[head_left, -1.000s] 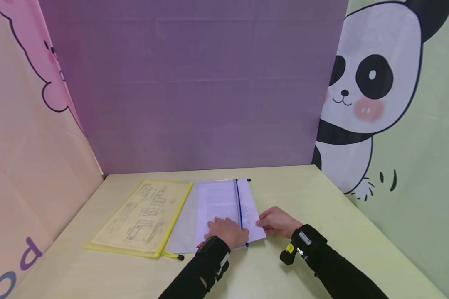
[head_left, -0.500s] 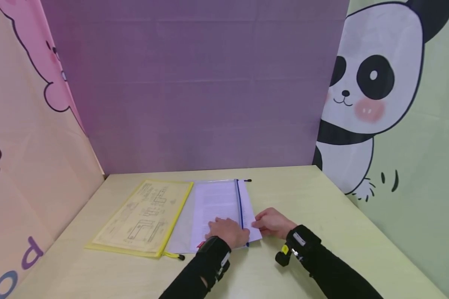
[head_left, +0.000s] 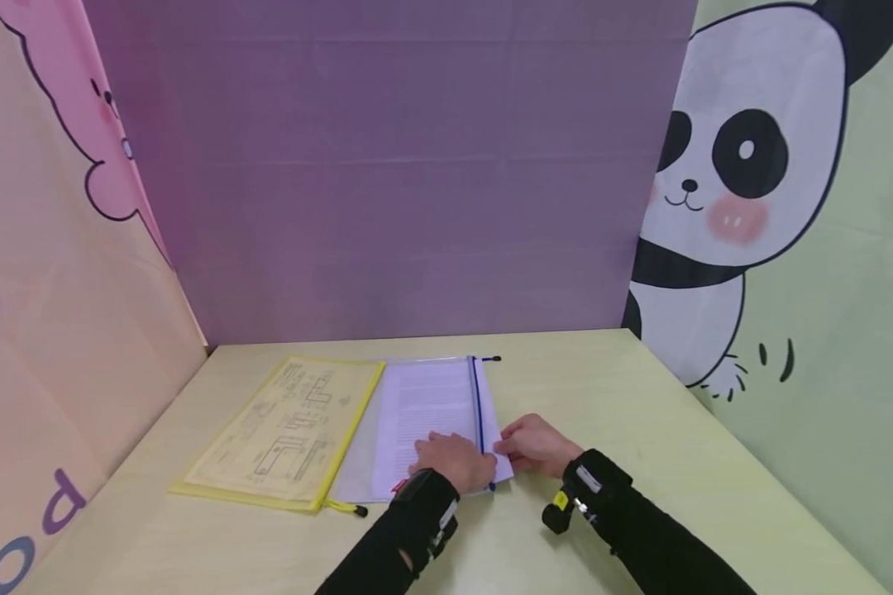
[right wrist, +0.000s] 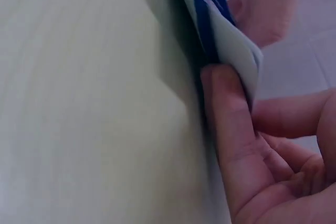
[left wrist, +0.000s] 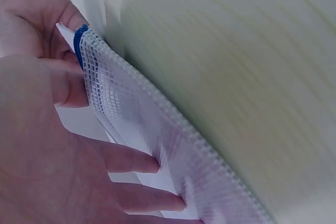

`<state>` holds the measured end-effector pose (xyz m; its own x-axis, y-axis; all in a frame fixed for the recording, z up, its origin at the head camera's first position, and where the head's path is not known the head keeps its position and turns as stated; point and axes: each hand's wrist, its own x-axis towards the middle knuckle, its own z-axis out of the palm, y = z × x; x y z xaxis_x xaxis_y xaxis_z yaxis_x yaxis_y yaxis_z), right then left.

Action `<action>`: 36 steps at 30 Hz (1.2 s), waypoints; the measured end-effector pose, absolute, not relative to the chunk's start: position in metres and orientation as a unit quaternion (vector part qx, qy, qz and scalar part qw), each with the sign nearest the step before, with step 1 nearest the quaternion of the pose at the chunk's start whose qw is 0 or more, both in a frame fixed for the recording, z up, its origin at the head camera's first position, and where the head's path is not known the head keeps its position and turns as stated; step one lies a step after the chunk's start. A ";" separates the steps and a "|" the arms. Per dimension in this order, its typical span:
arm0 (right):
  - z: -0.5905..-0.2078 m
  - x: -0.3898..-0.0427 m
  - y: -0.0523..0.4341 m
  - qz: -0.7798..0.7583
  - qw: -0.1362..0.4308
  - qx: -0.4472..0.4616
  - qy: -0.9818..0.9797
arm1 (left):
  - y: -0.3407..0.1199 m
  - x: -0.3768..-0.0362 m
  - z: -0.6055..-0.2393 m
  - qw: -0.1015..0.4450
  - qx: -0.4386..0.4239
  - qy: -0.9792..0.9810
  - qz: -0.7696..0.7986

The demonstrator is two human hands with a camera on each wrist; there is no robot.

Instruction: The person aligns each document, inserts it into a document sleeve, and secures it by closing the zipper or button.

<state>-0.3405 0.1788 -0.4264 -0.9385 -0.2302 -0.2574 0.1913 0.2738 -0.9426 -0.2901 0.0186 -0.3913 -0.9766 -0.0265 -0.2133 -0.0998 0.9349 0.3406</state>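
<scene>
A clear mesh zip pouch (head_left: 357,467) with a blue zipper edge (head_left: 479,409) lies in the middle of the table. White printed papers (head_left: 489,405) sit mostly inside it, a strip sticking out past the zipper side. My left hand (head_left: 451,463) rests on the lower part of the pouch, fingers extended across the mesh and thumb beside the zipper edge. At the protruding lower corner, my right hand (head_left: 537,446) pinches the papers between thumb and fingers. In the right wrist view, the paper stack (right wrist: 236,51) shows slightly bent near the blue edge.
To the left lies a yellow zip pouch (head_left: 212,494) holding sheets with line drawings, its zipper pull (head_left: 359,511) pointing forward. It touches or overlaps the clear pouch's left side. Purple, pink and green panels surround the table (head_left: 625,397).
My right hand has moved left with the papers, sliding them deeper into the clear pouch, so the protruding strip is narrower. My left hand has stayed in place.
</scene>
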 end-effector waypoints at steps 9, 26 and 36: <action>-0.418 -0.339 0.188 -0.618 0.197 -0.019 0.761 | 0.018 -0.290 -0.389 0.100 -0.036 0.979 0.176; -0.423 -0.340 0.179 -0.633 0.169 -0.006 0.756 | 0.019 -0.290 -0.387 0.093 -0.030 0.977 0.188; -0.422 -0.342 0.172 -0.619 0.164 -0.004 0.768 | 0.017 -0.291 -0.386 0.096 -0.008 0.980 0.173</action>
